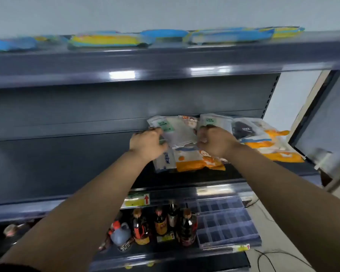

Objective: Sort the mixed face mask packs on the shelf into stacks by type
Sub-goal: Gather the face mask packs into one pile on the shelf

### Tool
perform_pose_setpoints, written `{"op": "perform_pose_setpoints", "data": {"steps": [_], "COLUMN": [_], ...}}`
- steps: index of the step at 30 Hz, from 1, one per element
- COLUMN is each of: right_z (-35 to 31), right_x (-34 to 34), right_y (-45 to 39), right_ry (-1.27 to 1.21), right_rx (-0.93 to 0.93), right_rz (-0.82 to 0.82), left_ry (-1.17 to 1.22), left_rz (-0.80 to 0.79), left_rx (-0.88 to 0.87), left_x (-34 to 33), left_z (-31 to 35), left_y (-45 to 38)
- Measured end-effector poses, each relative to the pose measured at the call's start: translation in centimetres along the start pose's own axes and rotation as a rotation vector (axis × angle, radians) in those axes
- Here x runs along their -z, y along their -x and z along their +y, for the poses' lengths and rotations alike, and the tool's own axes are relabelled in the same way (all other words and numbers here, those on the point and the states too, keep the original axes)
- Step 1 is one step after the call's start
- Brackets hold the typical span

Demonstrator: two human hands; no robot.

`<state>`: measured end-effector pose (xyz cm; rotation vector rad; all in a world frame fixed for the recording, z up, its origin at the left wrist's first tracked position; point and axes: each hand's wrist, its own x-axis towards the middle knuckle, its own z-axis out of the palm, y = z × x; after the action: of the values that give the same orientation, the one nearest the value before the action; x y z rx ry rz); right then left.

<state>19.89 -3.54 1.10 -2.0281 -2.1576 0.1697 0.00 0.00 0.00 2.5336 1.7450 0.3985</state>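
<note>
Dark metal shelving is filling the view against a pale wall, and the middle shelf [67,163] is carrying the mixed masks bunched toward its right half. Both hands are working at the back of that pile. The left hand [148,144] is curling round the left edge of a white pack [177,132] with a green label, and the right hand [216,142] is closing on the near edge of a second green-label pack [214,120] just to its right; how far the right fingers are wrapping is hidden by the back of the hand. These two packs are lying side by side, touching or nearly so, with their long axes running away from the person toward the back panel. That is the relation the next move is hanging on: the matching pair is sitting directly ahead of both hands, one pack under each, so either could be slid onto the other. Nearer the person, orange packs [200,161] and a blue-print pack [165,160] are lying under the wrists, and a black pack [243,130] and more orange ones [273,146] are spreading out to the right, closer to the right hand. Bare shelf to the left looks like the room for new stacks. Bottles [161,226] are standing on the shelf below.
</note>
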Motion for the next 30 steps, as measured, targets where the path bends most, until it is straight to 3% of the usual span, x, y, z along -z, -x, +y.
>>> {"op": "perform_pose_setpoints", "data": {"steps": [4,13,22,25,30], "right_z": [2.2,4.4,3.6,3.4,3.2], "right_x": [-0.5,-2.0,-3.7,-4.1,-4.3], "right_y": [-3.3,-6.1,-7.9,-8.0,-7.7], "right_ry": [-0.079,-0.174,-0.159,-0.222,-0.343], "right_rx": [0.050,0.125,0.063,0.028,-0.012], "right_rz": [0.018,0.036,-0.071,-0.040,0.059], "left_ry": [0.160,0.519,0.666,0.736,0.916], "left_rz": [0.009,0.120,0.171,0.175,0.137], "left_rx": [0.145,0.259,0.410,0.551,0.600], "left_x": [-1.3,-4.9,-5.8,-6.1,-6.8], "left_z": [-0.9,-1.1,0.6,0.5,-0.5], "left_y": [-2.2,-2.7,-3.2,-3.4,-3.2]}}
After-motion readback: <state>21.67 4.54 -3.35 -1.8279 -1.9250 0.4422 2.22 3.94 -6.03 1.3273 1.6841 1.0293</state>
